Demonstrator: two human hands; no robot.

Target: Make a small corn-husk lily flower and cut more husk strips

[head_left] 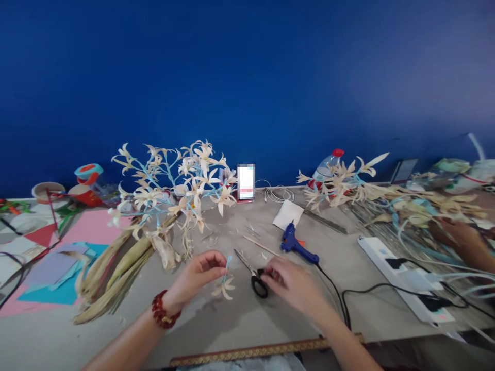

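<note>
Head view, the only one. 1 flower in work, held by the left hand: thumb and fingertips pinched on its blue stem. It hangs over the table, bloom down, stem up; long axis near vertical, stem end leaning to 1 o'clock, bloom to 7.

Clock from flower: 1 pair of scissors at 3, tips pointing 10-11. Right hand just beyond, fingers bent at the handles; they cover one loop, can't tell if gripping or only touching. 1 glue gun at 2, nozzle near 12. 1 stick between gun and scissors. 2 bunches: big bunch at 11, small bunch at 2. Blooms overlap, no safe count. 1 power strip at 3.

Far 3 o'clock: 1 co-worker's hand, fingers hard to make out, arm cut by frame edge. White screen near 12 is pixelated, unreadable.
</note>
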